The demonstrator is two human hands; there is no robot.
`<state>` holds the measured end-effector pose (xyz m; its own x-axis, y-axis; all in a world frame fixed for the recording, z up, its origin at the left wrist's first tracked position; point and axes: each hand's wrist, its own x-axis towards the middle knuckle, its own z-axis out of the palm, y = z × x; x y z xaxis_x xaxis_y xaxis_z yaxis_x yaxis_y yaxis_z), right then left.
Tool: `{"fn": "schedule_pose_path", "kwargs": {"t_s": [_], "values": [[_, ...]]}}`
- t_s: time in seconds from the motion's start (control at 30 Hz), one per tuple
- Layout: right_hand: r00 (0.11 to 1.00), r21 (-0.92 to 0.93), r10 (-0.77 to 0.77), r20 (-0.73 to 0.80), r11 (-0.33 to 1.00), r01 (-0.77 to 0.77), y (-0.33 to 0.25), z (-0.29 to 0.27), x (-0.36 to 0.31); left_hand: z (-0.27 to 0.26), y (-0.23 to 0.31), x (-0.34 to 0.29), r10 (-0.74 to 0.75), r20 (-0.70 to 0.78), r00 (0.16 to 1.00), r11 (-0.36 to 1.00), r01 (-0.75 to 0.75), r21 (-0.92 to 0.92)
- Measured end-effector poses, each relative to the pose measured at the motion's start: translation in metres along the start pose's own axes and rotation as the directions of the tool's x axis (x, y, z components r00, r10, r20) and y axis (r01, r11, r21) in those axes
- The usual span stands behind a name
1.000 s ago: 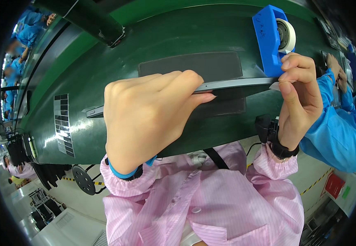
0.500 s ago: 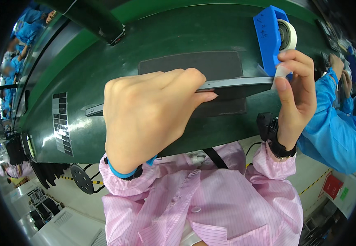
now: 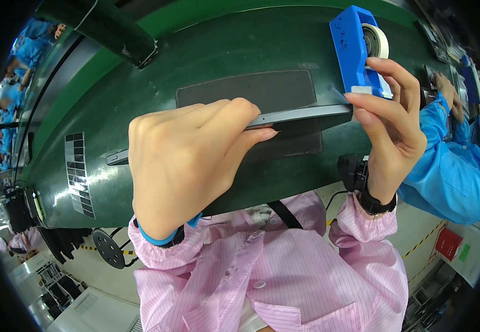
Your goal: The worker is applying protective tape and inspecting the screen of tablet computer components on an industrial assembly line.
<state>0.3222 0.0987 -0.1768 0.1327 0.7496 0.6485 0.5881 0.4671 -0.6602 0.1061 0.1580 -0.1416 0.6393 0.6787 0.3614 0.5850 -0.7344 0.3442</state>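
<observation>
Seen almost edge-on, a thin grey tablet-like device [image 3: 306,113] is held above the table. My left hand [image 3: 187,157] is closed round its long edge, thumb beneath and fingers over the top. At the device's right end my right hand [image 3: 392,113] pinches the edge between thumb and index finger, the other fingers curled. Whether a bit of tape lies under those fingertips is hidden. Just behind the right hand stands a blue tape dispenser [image 3: 348,50] with a roll of whitish tape [image 3: 381,41]. A dark grey mat [image 3: 245,88] lies under the device.
On the green table [image 3: 218,44], a sheet of dark rectangular labels [image 3: 78,174] lies at left. A dark green post [image 3: 113,33] rises at the back left. A co-worker's blue sleeve [image 3: 439,177] is close on the right. A round black stool seat [image 3: 108,249] sits below the table edge.
The strip of tape that showed between my right fingers no longer shows there; the thumb and index finger have closed onto the device's end. The view has shifted slightly.
</observation>
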Motion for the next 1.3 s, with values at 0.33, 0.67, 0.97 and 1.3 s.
{"fn": "schedule_pose_path", "kwargs": {"t_s": [0.33,0.67,0.97,1.3], "values": [[0.983,-0.037,0.165,0.084,0.986,-0.163,-0.006,-0.005,0.003,0.001,-0.002,0.000,0.015,-0.009,1.000,0.999,-0.015,-0.029],[0.955,-0.118,0.135,0.264,0.987,-0.107,0.003,-0.022,0.004,0.002,-0.006,-0.003,0.039,-0.019,0.999,0.999,-0.040,-0.026],[0.684,0.433,0.432,0.588,0.547,-0.717,0.026,-0.003,0.018,0.001,-0.005,-0.003,0.011,0.006,1.000,1.000,-0.011,-0.001],[0.926,0.759,0.377,0.032,0.594,-0.268,0.025,-0.016,0.013,0.004,-0.008,0.000,0.004,-0.019,1.000,1.000,-0.004,-0.006]]}}
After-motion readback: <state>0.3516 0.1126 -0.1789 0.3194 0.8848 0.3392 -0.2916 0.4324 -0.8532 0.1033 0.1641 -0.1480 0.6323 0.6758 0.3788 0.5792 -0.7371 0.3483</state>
